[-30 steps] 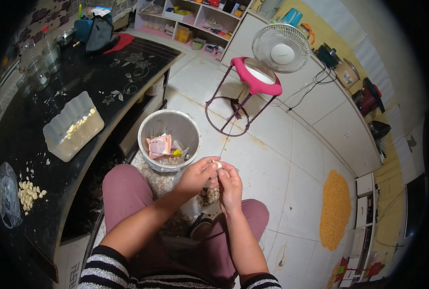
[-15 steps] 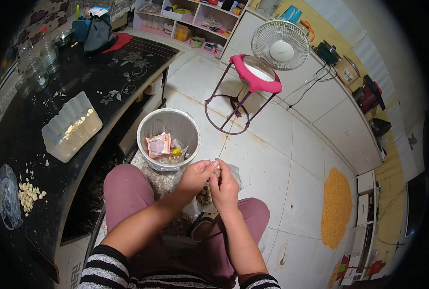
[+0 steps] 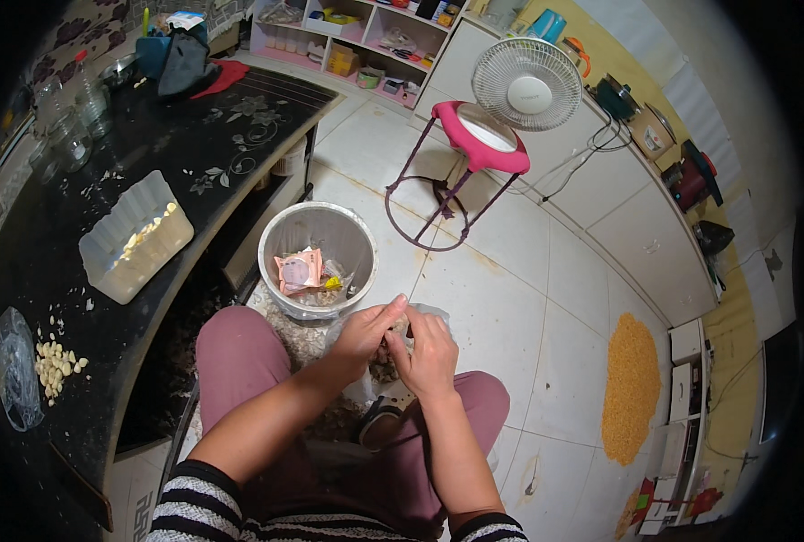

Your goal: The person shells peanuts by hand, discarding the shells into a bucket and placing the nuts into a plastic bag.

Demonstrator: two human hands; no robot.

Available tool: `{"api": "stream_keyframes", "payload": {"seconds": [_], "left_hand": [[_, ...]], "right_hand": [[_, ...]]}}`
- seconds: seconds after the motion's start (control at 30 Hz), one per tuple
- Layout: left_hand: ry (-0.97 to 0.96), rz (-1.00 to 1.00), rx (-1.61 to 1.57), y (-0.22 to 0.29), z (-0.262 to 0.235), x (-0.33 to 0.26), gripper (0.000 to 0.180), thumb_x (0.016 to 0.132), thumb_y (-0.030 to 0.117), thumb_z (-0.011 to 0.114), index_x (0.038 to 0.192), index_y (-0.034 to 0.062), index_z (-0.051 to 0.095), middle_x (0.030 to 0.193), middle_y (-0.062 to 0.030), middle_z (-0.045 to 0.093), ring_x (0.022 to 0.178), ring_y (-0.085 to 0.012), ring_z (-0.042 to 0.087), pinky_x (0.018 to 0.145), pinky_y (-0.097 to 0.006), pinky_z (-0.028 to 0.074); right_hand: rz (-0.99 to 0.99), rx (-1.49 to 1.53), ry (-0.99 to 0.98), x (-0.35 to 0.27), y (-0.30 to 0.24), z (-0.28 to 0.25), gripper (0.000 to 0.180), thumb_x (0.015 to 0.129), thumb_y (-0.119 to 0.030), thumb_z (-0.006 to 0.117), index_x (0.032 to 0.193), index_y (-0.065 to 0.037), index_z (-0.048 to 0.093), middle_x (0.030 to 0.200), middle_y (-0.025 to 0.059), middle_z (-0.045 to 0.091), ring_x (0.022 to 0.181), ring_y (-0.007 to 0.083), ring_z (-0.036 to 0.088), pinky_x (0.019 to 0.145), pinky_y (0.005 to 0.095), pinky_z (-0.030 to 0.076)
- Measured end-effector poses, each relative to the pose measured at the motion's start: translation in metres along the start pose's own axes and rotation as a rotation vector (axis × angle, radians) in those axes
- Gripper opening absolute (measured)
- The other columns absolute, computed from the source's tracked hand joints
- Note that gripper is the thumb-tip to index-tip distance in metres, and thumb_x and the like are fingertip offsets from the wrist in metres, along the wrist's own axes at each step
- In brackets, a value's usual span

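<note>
My left hand [image 3: 363, 336] and my right hand [image 3: 431, 359] meet above a clear plastic bag [image 3: 438, 318] between my knees. The left fingers are curled in, its thumb stretched out along the top. My right hand's bent fingers and thumb close toward it. Whatever small thing lies between them is hidden by the fingers. Brownish, papery pieces [image 3: 383, 366] show in the bag beneath. On the black table at left lies a pile of pale peeled cloves, like garlic [image 3: 56, 365]. More cloves [image 3: 140, 242] sit in a translucent plastic tub [image 3: 160, 262].
A whitish bin [image 3: 270, 228] with wrappers inside stands just beyond my hands. Farther off are a pink-topped stool [image 3: 474, 154] and a fan [image 3: 528, 88]. A crumpled plastic bag [image 3: 15, 370] lies on the table [image 3: 176, 172]. Yellow grain [image 3: 632, 388] is spread on the floor at right.
My fingertips have come apart from their pinch at the top. The right hand has shifted slightly right and its fingers have bent lower; the left thumb has straightened.
</note>
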State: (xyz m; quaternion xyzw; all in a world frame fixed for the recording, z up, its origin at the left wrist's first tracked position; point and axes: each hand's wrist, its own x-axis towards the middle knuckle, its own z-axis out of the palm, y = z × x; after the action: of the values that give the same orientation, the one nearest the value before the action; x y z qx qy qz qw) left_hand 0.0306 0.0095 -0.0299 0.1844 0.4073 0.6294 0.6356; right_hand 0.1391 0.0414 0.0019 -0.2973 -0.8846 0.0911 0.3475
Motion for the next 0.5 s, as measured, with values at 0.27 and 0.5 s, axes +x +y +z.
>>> {"api": "stream_keyframes", "payload": {"seconds": [0.27,0.5], "left_hand": [[-0.094,-0.087,0.177,0.003,-0.006,-0.001,0.038,0.09,0.04,0.04,0.084,0.0051,0.055,0.063,0.0026,0.05,0.049,-0.004,0.042,0.044,-0.018,0.031],[-0.012,0.103,0.245,-0.004,0.005,-0.001,0.047,0.089,0.041,0.039,0.075,-0.0005,0.055,0.065,-0.0007,0.051,0.06,-0.0073,0.043,0.054,-0.023,0.036]], "right_hand": [[-0.029,0.102,0.074,-0.004,0.005,0.008,0.026,0.081,-0.022,0.051,0.093,0.0,0.054,0.072,0.0142,0.052,0.065,0.0292,0.049,0.058,0.0346,0.041],[0.255,0.273,0.058,-0.009,0.005,0.012,0.028,0.08,-0.031,0.054,0.082,-0.003,0.047,0.07,0.0103,0.05,0.063,0.0262,0.049,0.058,0.0347,0.04]]}}
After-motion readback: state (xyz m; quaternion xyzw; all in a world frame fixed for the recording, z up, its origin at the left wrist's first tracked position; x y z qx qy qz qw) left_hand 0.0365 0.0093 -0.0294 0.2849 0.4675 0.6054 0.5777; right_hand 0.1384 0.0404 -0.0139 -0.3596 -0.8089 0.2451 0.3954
